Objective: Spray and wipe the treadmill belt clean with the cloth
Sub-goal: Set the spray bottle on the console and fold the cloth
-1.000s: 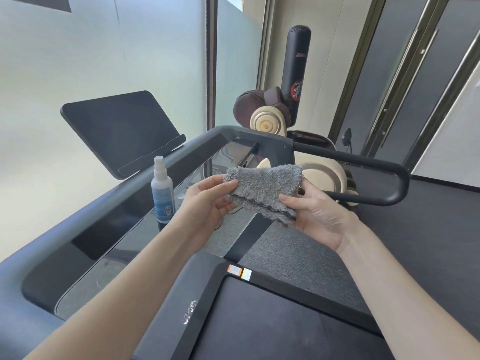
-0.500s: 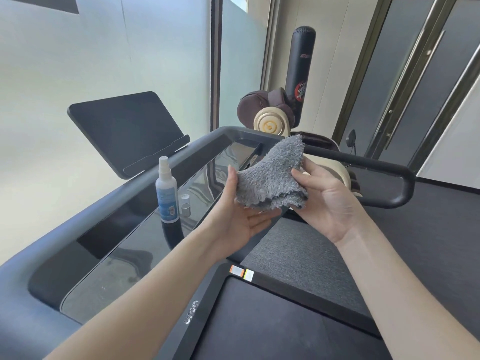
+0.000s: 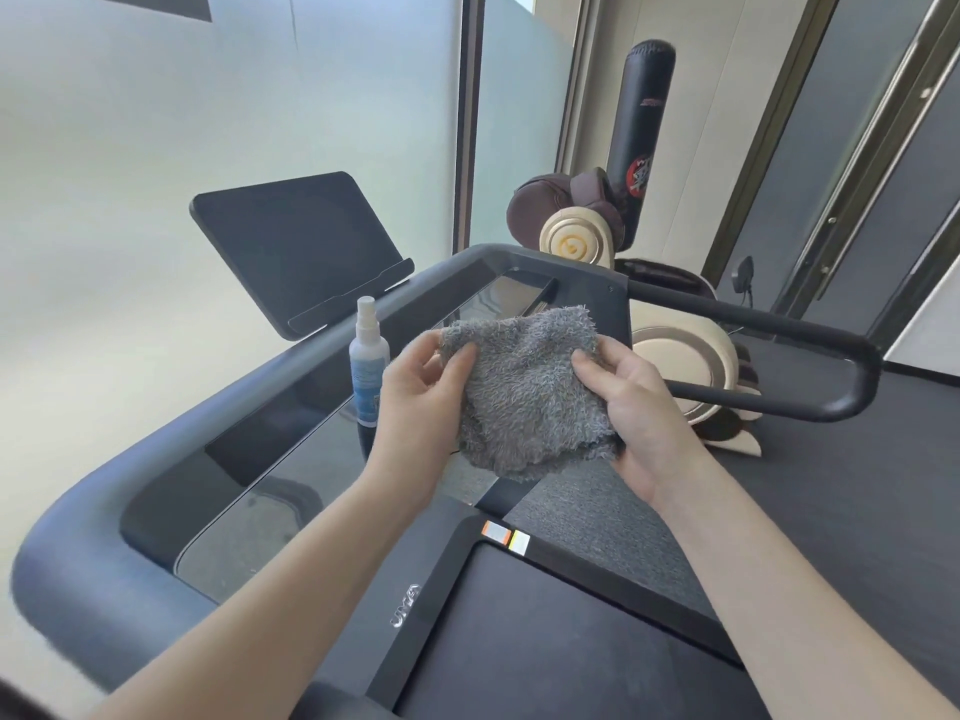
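Observation:
A fluffy grey cloth (image 3: 530,392) hangs spread between both hands above the treadmill's console. My left hand (image 3: 421,397) pinches its upper left corner with thumb and fingers. My right hand (image 3: 639,413) grips its right edge, thumb on the front of the fabric. A white spray bottle with a blue label (image 3: 368,366) stands upright on the glossy console panel, just left of my left hand. The dark treadmill belt (image 3: 545,641) lies below, at the bottom of the view, untouched.
The treadmill's grey frame (image 3: 104,563) curves around the console, with a black tablet screen (image 3: 296,246) behind it and a black side handrail (image 3: 810,366) to the right. A beige massage chair (image 3: 691,356) and a black punching bag (image 3: 641,132) stand beyond.
The cloth went from a bunched peak between my hands to a flatter spread. My left hand moved from under it to pinching its top left corner; my right hand shifted to the right edge.

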